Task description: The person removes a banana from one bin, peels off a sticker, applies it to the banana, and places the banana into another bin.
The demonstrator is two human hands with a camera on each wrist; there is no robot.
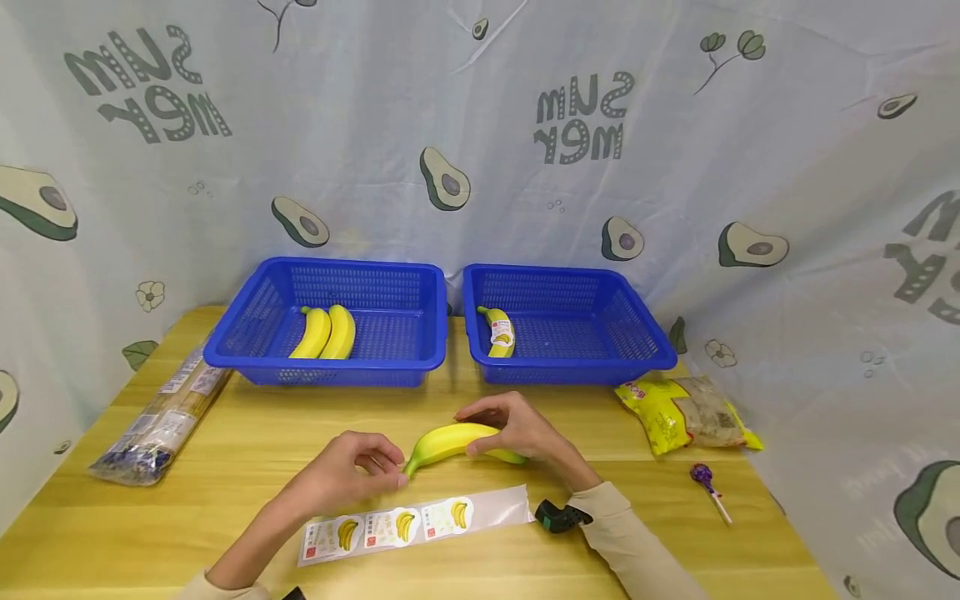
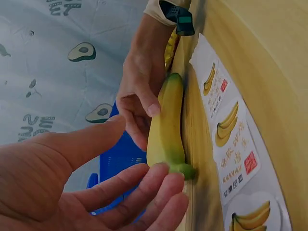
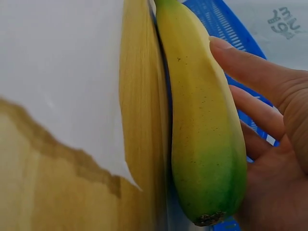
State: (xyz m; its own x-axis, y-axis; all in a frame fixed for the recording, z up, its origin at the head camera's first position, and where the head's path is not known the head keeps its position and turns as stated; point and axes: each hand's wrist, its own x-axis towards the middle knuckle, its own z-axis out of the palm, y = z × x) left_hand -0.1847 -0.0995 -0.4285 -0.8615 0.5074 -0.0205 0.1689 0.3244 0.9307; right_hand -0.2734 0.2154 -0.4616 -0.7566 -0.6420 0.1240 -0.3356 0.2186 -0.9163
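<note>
A yellow banana [image 1: 450, 440] with a green stem end lies on the wooden table [image 1: 247, 433], in front of two blue baskets. My right hand [image 1: 491, 433] curls over its right half, thumb [image 2: 153, 109] pressed on the peel; in the right wrist view the fingers [image 3: 250, 72] wrap its far side beside the banana [image 3: 207, 134]. My left hand [image 1: 386, 471] sits at the stem end with relaxed fingers, one fingertip [image 2: 161, 169] touching the banana [image 2: 166, 130] and the thumb apart. A sheet of banana stickers [image 1: 412, 521] lies just in front.
The left basket [image 1: 247, 325] holds two bananas [image 1: 326, 333]. The right basket [image 1: 630, 325] holds one stickered banana [image 1: 500, 333]. A long clear packet [image 1: 161, 417] lies left, a yellow snack bag [image 1: 682, 412] and purple lollipop [image 1: 705, 479] right. An avocado-print cloth rises behind.
</note>
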